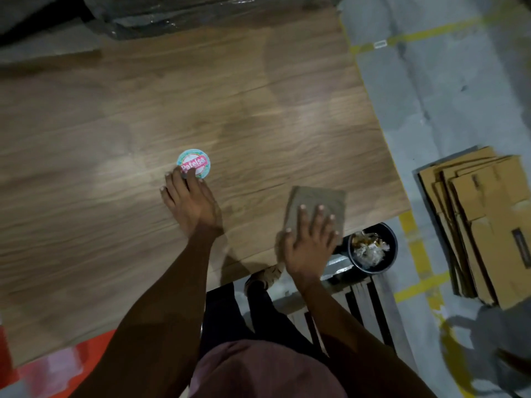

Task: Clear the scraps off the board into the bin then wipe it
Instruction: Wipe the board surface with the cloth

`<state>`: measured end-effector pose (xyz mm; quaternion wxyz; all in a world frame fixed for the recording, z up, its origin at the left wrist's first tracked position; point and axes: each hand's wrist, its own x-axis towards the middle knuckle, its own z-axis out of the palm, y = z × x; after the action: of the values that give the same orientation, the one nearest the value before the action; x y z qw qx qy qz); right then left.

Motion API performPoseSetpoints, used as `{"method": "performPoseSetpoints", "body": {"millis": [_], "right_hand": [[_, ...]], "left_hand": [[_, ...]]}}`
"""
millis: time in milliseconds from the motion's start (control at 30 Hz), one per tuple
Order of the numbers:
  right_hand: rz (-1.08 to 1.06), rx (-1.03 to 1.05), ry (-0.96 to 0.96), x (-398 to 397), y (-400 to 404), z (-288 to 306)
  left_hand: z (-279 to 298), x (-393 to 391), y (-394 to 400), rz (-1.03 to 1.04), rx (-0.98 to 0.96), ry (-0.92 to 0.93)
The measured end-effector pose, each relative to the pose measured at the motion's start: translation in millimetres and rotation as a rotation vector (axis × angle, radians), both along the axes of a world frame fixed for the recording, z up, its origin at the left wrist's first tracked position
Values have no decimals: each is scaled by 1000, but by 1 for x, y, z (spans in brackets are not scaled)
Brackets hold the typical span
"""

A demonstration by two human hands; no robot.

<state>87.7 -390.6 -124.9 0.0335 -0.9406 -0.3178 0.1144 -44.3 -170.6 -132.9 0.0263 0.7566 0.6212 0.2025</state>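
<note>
The wooden board [143, 116] fills most of the view. A round light-blue lid with a pink label [193, 162] lies flat on it near the middle. My left hand [189, 203] rests on the board with its fingertips touching the lid's near edge. My right hand [309, 245] presses flat, fingers spread, on a folded brown cloth [319, 203] at the board's near right corner. A black bin [373, 248] holding crumpled wrappers stands on the floor just below that corner.
Flattened cardboard boxes [482, 222] are stacked on the grey floor to the right, beside yellow floor lines. Dark plastic-wrapped bundles [178, 10] lie along the board's far edge. An orange-red object [57, 369] shows at the lower left. My legs and a slatted pallet are below.
</note>
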Motion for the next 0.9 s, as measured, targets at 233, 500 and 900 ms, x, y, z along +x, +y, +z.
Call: {"method": "performPoseSetpoints", "body": {"millis": [233,500,900], "right_hand": [[269,-14,97,-24,38,12],[432,30,25,-1,82,9],[458,97,-5,-5,199,5]], "left_hand": [[-1,-1,2,-8,-57,31],[3,1,3,-20,-165,61],[0,1,2,-70,-126,8]]}}
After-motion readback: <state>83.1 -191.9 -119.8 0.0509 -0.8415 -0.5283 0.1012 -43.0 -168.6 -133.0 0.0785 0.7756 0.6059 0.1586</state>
